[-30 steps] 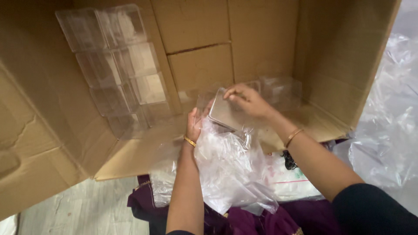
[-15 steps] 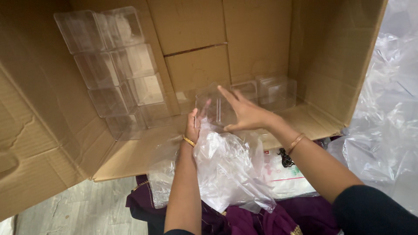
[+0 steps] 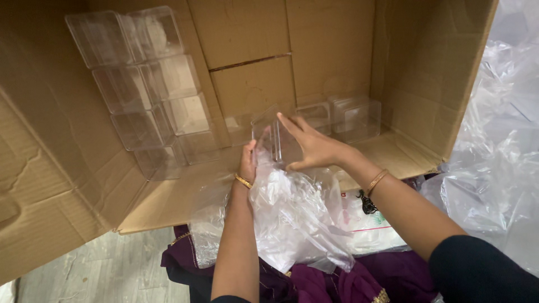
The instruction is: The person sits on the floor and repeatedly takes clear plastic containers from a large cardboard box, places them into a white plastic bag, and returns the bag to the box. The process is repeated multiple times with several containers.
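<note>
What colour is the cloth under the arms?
Dark purple cloth with gold trim, in the head view.
</note>
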Action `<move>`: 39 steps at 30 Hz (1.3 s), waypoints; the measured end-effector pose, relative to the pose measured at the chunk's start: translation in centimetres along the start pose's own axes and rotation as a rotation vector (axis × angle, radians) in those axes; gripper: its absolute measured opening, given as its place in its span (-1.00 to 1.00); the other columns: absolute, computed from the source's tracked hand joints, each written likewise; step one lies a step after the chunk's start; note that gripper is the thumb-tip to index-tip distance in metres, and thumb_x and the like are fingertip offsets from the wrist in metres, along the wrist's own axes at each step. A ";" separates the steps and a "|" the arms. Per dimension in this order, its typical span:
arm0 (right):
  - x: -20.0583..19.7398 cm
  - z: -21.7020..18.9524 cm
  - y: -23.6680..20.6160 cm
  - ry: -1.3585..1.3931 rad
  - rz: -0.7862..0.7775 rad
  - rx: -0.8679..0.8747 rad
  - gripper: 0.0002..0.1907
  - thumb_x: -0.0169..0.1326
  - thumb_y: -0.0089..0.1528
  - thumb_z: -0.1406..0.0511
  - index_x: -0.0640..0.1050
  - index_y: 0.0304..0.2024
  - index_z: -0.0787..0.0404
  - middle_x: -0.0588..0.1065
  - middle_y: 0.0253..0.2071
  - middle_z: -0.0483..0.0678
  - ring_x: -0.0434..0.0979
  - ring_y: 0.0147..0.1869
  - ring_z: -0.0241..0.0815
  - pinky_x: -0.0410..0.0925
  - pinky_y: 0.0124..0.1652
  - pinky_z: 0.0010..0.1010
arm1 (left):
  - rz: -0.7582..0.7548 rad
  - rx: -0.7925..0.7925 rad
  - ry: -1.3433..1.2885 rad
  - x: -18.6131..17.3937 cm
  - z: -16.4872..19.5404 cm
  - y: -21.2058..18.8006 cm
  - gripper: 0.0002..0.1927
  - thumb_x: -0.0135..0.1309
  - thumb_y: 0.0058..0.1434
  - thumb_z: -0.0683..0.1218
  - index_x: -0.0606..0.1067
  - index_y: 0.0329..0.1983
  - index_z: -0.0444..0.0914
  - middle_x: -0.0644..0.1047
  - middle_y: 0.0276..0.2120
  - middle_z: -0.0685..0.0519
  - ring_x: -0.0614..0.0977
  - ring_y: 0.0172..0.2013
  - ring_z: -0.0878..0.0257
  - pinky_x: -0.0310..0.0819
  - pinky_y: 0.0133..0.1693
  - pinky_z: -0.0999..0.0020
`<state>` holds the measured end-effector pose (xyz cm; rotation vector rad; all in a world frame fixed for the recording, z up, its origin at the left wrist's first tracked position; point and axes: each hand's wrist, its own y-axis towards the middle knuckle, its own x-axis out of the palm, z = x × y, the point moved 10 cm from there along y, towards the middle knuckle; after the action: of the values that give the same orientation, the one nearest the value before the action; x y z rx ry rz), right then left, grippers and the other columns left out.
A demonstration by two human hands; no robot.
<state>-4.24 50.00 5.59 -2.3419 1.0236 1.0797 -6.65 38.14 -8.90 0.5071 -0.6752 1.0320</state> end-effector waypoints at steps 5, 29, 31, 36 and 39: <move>-0.2 0.9 -0.4 -0.025 -0.003 0.053 0.42 0.39 -0.04 -0.07 -0.29 0.54 -0.02 -0.13 0.52 0.36 -0.11 0.59 0.36 0.01 0.44 0.00 | 0.010 -0.011 -0.027 0.4 0.1 -0.2 -0.26 -0.26 0.37 0.25 0.14 0.57 -0.10 0.28 0.41 0.02 0.45 0.19 0.07 0.37 0.23 0.08; -0.3 -0.4 -0.2 0.017 0.013 -0.012 0.42 0.41 -0.06 -0.09 -0.25 0.55 -0.04 -0.03 0.49 0.29 0.01 0.55 0.32 0.08 0.41 -0.01 | 0.066 -0.057 0.061 -1.1 -1.1 -0.1 -0.16 -0.10 0.31 0.28 0.11 0.61 -0.08 0.46 0.19 0.01 0.54 -0.01 0.19 0.47 0.07 0.21; -0.2 -0.4 -0.2 -0.001 0.015 -0.019 0.42 0.40 -0.06 -0.10 -0.25 0.55 -0.05 -0.03 0.50 0.29 0.02 0.55 0.32 0.07 0.43 -0.01 | 0.076 -0.080 0.024 -0.8 -1.5 -0.4 -0.14 -0.11 0.26 0.31 0.08 0.59 -0.04 0.42 0.27 0.07 0.53 0.07 0.22 0.45 0.12 0.23; -0.2 -0.3 0.0 0.002 0.019 -0.039 0.43 0.40 -0.07 -0.12 -0.26 0.55 -0.04 0.00 0.48 0.29 0.03 0.55 0.32 0.09 0.42 0.00 | 0.044 -0.089 0.063 -0.1 -1.2 -0.2 -0.14 -0.08 0.29 0.35 0.09 0.60 -0.02 0.36 0.29 -0.05 0.49 0.12 0.16 0.40 0.17 0.18; 0.1 -0.4 -0.8 -0.031 0.025 -0.046 0.36 0.32 -0.03 -0.14 -0.21 0.56 -0.03 -0.04 0.56 0.23 0.05 0.53 0.33 0.05 0.42 0.10 | 0.075 -0.183 -0.008 0.0 -2.7 -0.1 -0.16 -0.06 0.30 0.34 0.12 0.59 0.01 0.35 0.25 -0.06 0.47 0.10 0.11 0.39 0.16 0.13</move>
<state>-3.36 50.29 5.76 -2.3464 1.0303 1.1572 -5.82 39.87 -10.76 0.3286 -0.7932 1.0274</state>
